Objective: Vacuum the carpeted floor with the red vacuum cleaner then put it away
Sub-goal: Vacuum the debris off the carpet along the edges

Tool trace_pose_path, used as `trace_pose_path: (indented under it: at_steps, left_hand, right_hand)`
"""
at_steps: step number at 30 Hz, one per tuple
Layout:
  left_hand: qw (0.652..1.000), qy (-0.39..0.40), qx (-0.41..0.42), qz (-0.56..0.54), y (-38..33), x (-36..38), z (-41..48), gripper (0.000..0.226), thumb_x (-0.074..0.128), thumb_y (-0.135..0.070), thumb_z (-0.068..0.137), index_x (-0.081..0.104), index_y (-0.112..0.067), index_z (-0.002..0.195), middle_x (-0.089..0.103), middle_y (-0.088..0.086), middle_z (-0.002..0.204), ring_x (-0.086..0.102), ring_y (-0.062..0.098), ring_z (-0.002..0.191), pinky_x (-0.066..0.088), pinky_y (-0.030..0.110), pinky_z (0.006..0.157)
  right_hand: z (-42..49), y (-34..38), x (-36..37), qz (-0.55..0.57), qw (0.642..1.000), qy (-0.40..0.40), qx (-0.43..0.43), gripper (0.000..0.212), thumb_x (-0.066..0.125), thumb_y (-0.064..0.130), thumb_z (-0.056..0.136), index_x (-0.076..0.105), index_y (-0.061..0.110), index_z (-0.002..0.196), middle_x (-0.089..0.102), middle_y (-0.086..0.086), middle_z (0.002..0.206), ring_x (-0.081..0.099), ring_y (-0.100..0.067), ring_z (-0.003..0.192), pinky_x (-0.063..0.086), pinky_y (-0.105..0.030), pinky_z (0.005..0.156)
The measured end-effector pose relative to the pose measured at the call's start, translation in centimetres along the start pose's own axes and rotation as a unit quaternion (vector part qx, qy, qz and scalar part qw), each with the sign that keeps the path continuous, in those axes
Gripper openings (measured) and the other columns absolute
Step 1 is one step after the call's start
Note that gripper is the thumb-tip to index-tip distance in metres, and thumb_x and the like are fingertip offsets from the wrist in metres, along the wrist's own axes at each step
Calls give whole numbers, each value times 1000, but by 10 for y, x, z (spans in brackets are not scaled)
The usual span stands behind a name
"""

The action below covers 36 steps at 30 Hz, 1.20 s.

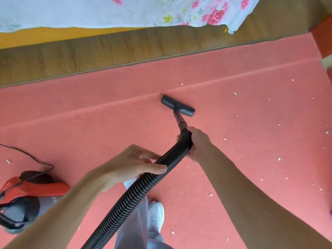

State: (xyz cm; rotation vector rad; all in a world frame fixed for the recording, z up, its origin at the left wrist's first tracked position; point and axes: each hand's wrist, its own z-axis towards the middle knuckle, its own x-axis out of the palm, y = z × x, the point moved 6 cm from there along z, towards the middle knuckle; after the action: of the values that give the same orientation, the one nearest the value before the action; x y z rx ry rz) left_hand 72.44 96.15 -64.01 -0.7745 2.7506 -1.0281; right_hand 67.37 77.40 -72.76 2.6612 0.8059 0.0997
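The red vacuum cleaner body (30, 190) sits on the pink carpet (89, 126) at the lower left. Its black ribbed hose (136, 191) runs up from the bottom edge to a black wand, which ends in a flat black floor nozzle (177, 105) resting on the carpet near a long crease. My right hand (196, 141) grips the hose's top end where it meets the wand. My left hand (133, 164) is wrapped around the hose lower down, thumb on top. Several white scraps (225, 139) lie scattered on the carpet, mostly to the right.
A bed with a wood-look frame (107, 49) and a floral sheet (125, 11) runs along the far side. A black power cord (36, 159) loops from the left edge to the vacuum. My legs and a white shoe (156, 211) are below the hose. Red furniture (323, 42) stands at the right.
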Motion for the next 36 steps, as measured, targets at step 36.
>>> trace_pose_path:
  at_steps: [36]
  left_hand:
    - [998,-16,-51,-25,-124,-89,87,14,79,-27,80,81,-31,94,79,-4,86,74,6,81,53,15,64]
  right_hand:
    - [47,161,113,-25,999,-38,6,17,59,17,94,54,4,103,63,-14,76,60,-25,55,51,-31,48]
